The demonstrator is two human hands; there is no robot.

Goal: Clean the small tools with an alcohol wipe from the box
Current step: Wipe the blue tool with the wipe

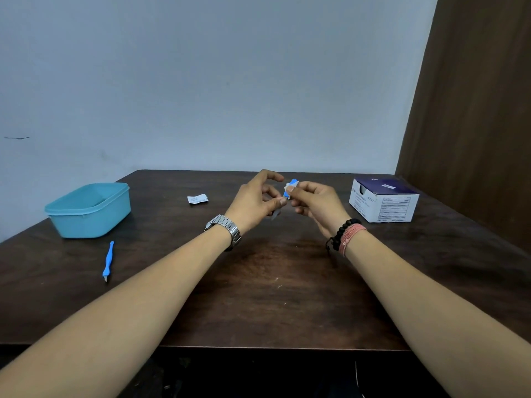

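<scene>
- Small blue-handled tool (288, 191) with a grey metal tip was held above the dark wooden table (258, 297), pinched low by the left hand (253, 201).
- Right hand (314, 201) pinched a white alcohol wipe (290, 185) round its handle; best to draw the wipe steadily along, gripping firmly.
- Turquoise plastic tub (89, 209), far left, seemingly held nothing.
- White-and-navy cardboard box (383, 201), right; contents hidden.

Dark wooden table (273, 297), teal plastic container (89, 209) far left, pale blue wall (201, 81), brown panel (474, 110)
</scene>
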